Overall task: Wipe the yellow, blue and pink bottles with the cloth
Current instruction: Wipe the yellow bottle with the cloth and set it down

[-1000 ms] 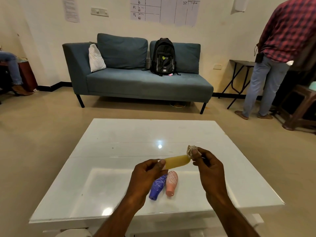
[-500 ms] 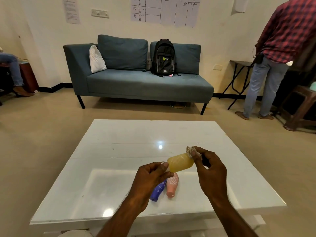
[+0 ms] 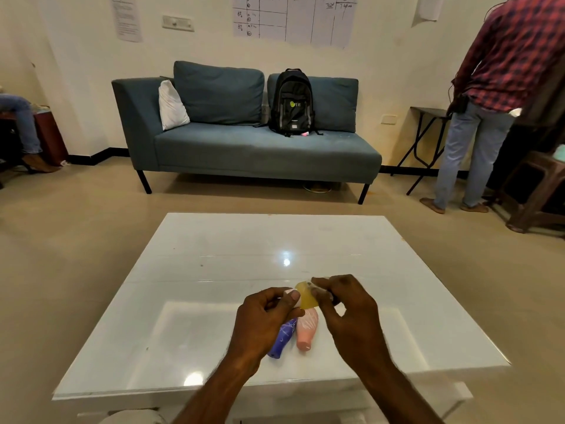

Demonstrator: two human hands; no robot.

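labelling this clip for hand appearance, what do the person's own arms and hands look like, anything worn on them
Both arms enter from the bottom edge bare to as far as the frame shows: no sleeves, gloves, watch, rings or bands are visible. The left hand and right hand show short, plain fingernails on the digits that face the camera. No markings or cables appear on either forearm.

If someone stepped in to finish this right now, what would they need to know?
Left hand: holds the yellow bottle by its white-capped end, above the table.
Right hand: presses the cloth against the bottle's other end.
Blue bottle and pink bottle: lying side by side on the table, beneath the hands.
Done: yellow is mid-wipe.
Left: finish yellow, then wipe blue and pink, which seem untouched.
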